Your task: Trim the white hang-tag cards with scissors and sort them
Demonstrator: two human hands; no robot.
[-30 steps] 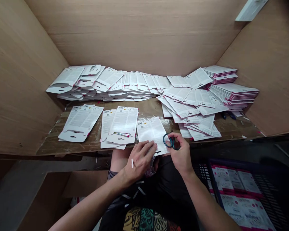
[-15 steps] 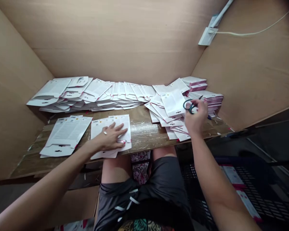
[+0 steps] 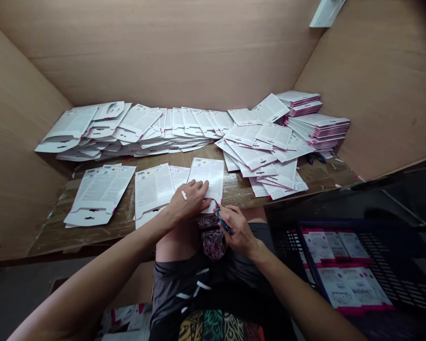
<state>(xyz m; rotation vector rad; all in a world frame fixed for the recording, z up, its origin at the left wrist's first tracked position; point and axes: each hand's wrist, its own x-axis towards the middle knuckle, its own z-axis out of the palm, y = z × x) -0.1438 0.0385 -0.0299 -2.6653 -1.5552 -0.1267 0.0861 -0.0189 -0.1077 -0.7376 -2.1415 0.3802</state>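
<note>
Nearest, on the lap: white scraps (image 3: 203, 285). Near right, below bench (image 3: 240, 194) level: dark basket (image 3: 392, 274) with printed pouches (image 3: 351, 288). In right hand (image 3: 237, 228), curled closed: scissors (image 3: 223, 221), blades at near right corner of white packet (image 3: 209, 171); can't tell if biting in. Left hand (image 3: 190, 198) laid over same packet's near part, fingers loosely bent; can't tell if pinching. Half a second ago: hands apart, left on middle pile (image 3: 152, 187), right over right-hand heap (image 3: 262, 163). Now brought together over one packet, by bench's near edge, right of middle pile. Apparently moved on to a fresh packet, probably from that heap. Farther left, apart: left pile (image 3: 101, 189). Farthest: packet row (image 3: 142, 121) along back wall (image 3: 156, 57); pink-edged stacks (image 3: 319, 127), far right.
</note>
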